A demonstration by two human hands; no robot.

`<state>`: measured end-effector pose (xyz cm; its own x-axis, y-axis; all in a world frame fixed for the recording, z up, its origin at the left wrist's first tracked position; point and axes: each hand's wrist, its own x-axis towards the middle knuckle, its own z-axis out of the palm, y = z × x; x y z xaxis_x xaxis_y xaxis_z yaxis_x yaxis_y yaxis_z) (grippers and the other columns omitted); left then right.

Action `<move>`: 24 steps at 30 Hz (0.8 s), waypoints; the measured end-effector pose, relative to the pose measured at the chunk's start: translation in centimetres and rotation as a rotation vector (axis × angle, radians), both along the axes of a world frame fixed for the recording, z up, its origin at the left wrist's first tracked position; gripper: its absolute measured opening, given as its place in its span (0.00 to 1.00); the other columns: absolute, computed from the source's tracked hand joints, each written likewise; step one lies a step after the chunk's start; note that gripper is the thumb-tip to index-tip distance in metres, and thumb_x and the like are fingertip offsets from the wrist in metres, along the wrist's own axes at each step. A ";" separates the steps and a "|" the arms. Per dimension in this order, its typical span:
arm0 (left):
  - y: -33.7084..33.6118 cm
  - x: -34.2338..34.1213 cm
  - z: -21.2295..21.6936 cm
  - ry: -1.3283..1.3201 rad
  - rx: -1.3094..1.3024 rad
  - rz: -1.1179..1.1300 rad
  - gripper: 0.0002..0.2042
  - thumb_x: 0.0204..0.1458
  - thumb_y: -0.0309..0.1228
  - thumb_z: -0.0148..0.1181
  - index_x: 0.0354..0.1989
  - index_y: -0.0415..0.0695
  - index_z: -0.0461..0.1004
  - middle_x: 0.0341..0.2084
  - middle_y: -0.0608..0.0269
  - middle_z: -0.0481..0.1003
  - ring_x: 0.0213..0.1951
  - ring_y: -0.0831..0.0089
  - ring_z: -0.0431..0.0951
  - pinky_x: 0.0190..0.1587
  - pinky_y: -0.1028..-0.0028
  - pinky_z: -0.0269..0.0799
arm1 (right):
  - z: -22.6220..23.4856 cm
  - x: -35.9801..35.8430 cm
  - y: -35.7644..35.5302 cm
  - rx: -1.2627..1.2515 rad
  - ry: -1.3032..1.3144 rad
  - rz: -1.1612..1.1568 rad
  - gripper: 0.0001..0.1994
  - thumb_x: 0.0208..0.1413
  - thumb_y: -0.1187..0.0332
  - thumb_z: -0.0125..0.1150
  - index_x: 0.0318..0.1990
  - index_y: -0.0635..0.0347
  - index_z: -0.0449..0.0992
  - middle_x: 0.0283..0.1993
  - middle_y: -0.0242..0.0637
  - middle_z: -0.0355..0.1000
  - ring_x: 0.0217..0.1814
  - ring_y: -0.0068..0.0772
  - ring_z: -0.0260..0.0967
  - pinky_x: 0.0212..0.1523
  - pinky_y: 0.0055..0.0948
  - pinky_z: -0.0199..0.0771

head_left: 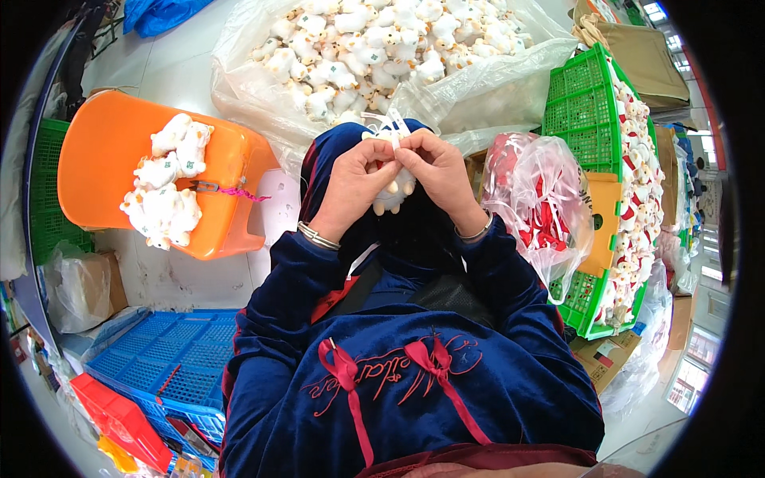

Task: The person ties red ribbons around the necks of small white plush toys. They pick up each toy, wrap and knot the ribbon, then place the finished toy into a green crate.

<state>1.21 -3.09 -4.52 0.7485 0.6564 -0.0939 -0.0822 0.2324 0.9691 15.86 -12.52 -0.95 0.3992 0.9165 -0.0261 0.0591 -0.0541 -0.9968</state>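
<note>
Pale floor (pixel 175 64) shows around you, and your seat is among crates and bags. Nearest, your dark blue velvet jacket (pixel 494 390) fills the lower middle of the frame. Your left hand (pixel 360 179) and your right hand (pixel 437 166) are close together at the upper centre, with the fingertips of both pinching a narrow white strip (pixel 394 127). One small white plush toy (pixel 390 199) is just below your fingers, over your lap; whether it rests on your legs, I cannot tell.

At the left of the frame, an orange stool (pixel 96 159) bears several white plush toys (pixel 163 211), and beside them lies a small tool with a pink cord (pixel 239 193). At the lower left is a blue crate (pixel 159 342). Right of your hands, a clear bag (pixel 574 179) contains red things. Farther, a green crate (pixel 586 95) at the upper right is filled with red-and-white toys (pixel 637 191). At the top, a large clear sack (pixel 239 72) lies open, heaped with more white toys (pixel 382 48).
</note>
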 end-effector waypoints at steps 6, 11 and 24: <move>-0.6 0.2 1.1 0.002 -0.020 0.083 0.07 0.58 0.26 0.65 0.43 0.37 0.81 0.30 0.71 0.80 0.30 0.87 0.74 0.34 0.82 0.70 | 0.7 1.0 -0.1 -0.050 0.031 -0.017 0.08 0.62 0.73 0.63 0.46 0.65 0.79 0.37 0.29 0.75 0.38 0.18 0.72 0.40 0.20 0.73; -0.5 -0.7 1.2 0.118 0.205 0.065 0.06 0.59 0.25 0.64 0.43 0.37 0.81 0.31 0.69 0.80 0.28 0.88 0.71 0.32 0.83 0.68 | 1.7 3.2 -0.7 -0.090 -0.524 0.048 0.08 0.61 0.75 0.62 0.45 0.66 0.80 0.31 0.30 0.71 0.35 0.19 0.69 0.37 0.20 0.69; -0.3 -1.2 0.2 0.140 0.324 0.035 0.06 0.60 0.25 0.63 0.39 0.35 0.81 0.34 0.60 0.82 0.33 0.77 0.80 0.37 0.75 0.75 | 4.6 6.5 -0.1 -0.289 -0.735 0.499 0.08 0.54 0.66 0.66 0.36 0.61 0.83 0.33 0.45 0.75 0.37 0.47 0.75 0.41 0.40 0.74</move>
